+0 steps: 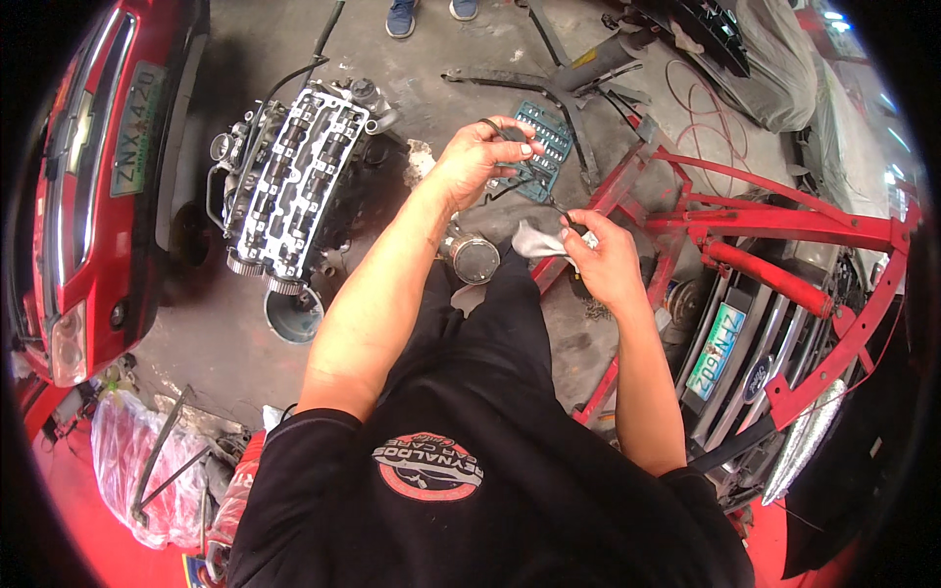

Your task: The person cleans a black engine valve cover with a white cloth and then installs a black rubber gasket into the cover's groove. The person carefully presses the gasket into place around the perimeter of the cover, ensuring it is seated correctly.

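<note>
My left hand is raised in front of me, its fingers closed round a small dark part whose kind I cannot make out. Lower and to the right, my right hand pinches a whitish rag, which hangs out to the left of the fingers. A thin dark piece shows by the fingertips, partly hidden. Beyond both hands, a teal tool case lies opened on the floor with rows of sockets. Close to my legs stands a round metal part with a flat grey top.
On the left stands an engine with its camshafts exposed, a grey bucket below it. A red car front is farther left. A red hoist frame and a car grille fill the right. Another person's shoes show at the top.
</note>
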`<state>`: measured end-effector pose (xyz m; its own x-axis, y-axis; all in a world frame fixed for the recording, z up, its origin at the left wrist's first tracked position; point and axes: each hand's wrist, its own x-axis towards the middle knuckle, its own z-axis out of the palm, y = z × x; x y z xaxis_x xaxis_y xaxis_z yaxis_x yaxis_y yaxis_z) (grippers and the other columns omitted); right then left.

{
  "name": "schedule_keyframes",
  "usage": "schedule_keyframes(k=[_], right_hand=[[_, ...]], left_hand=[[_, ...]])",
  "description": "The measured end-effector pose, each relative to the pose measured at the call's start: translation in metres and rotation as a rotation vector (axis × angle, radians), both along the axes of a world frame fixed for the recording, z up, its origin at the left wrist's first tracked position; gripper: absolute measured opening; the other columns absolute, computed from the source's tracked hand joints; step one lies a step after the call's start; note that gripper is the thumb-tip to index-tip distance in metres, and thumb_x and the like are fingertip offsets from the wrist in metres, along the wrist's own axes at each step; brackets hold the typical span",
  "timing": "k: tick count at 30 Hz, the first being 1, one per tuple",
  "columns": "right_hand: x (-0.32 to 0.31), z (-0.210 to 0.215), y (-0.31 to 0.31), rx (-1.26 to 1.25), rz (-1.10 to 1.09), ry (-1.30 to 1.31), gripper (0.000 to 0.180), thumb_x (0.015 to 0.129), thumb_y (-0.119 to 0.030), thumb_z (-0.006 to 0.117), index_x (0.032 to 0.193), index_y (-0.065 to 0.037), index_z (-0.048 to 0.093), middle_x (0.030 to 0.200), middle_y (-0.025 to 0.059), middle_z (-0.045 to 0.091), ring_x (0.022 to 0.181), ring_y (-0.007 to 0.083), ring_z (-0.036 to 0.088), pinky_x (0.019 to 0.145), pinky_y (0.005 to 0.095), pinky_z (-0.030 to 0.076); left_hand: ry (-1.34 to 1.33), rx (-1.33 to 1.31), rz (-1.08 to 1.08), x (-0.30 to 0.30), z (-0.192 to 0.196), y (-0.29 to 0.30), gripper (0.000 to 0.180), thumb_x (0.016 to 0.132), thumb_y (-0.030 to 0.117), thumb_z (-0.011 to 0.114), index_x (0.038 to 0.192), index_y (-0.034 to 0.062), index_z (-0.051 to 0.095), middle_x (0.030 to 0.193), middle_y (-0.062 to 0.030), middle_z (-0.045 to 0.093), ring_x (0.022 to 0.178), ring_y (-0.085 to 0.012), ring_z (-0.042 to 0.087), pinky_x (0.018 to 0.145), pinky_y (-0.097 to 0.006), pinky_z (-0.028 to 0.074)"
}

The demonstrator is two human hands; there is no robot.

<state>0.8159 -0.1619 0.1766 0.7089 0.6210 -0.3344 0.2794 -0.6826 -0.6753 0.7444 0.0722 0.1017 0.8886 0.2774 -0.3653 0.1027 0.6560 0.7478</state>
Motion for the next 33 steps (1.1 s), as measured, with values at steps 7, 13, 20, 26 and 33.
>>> schedule_keyframes(k=[7, 13, 20, 26, 33], right_hand=[[0.009, 0.004, -0.033, 0.079, 0.045, 0.232, 0.020, 0.097, -0.012, 0.057, 0.106, -0.001, 0.072, 0.097, 0.0054, 0.072, 0.087, 0.0152, 0.067, 0.077, 0.0298, 0.051], [0.007, 0.006, -0.042, 0.217, -0.029, 0.694, 0.024, 0.098, -0.006, 0.044, 0.105, 0.003, 0.065, 0.094, 0.0075, 0.072, 0.090, 0.0154, 0.067, 0.084, 0.0296, 0.052], [-0.002, -0.034, -0.051, 0.115, 0.047, 0.718, 0.024, 0.099, -0.005, 0.053, 0.117, 0.004, 0.068, 0.109, 0.0141, 0.072, 0.105, 0.0244, 0.069, 0.093, 0.0340, 0.051], [0.006, -0.043, -0.035, 0.033, 0.095, -0.219, 0.026, 0.095, -0.005, 0.059, 0.118, -0.007, 0.072, 0.126, 0.0156, 0.066, 0.115, 0.0353, 0.066, 0.099, 0.0413, 0.051], [0.002, 0.017, 0.029, 0.408, -0.183, -0.146, 0.028, 0.097, -0.017, 0.073, 0.117, 0.001, 0.065, 0.121, 0.0112, 0.069, 0.100, 0.0139, 0.065, 0.088, 0.0306, 0.051]], left_hand=[[-0.282, -0.476, -0.082, 0.006, 0.027, -0.014, 0.032, 0.100, 0.007, 0.061, 0.130, -0.0013, 0.057, 0.123, -0.0261, 0.068, 0.115, -0.0367, 0.068, 0.101, -0.048, 0.054], [-0.413, -0.634, -0.088, 0.007, 0.014, -0.032, 0.019, 0.097, 0.006, 0.059, 0.114, 0.0022, 0.065, 0.128, -0.0260, 0.068, 0.129, -0.0414, 0.059, 0.107, -0.063, 0.046], [-0.019, -0.485, -0.133, 0.031, 0.049, -0.038, 0.027, 0.094, -0.010, 0.048, 0.120, -0.0025, 0.051, 0.118, -0.0282, 0.068, 0.113, -0.0417, 0.069, 0.089, -0.057, 0.059], [-0.098, -0.242, -0.411, 0.046, 0.074, -0.013, 0.033, 0.089, -0.013, 0.044, 0.118, -0.0020, 0.053, 0.114, -0.0277, 0.070, 0.112, -0.0413, 0.071, 0.087, -0.053, 0.060], [-0.196, -0.094, -0.391, 0.056, 0.091, -0.028, 0.036, 0.096, -0.003, 0.049, 0.131, -0.0058, 0.056, 0.128, -0.0219, 0.066, 0.118, -0.0266, 0.065, 0.101, -0.036, 0.052]])
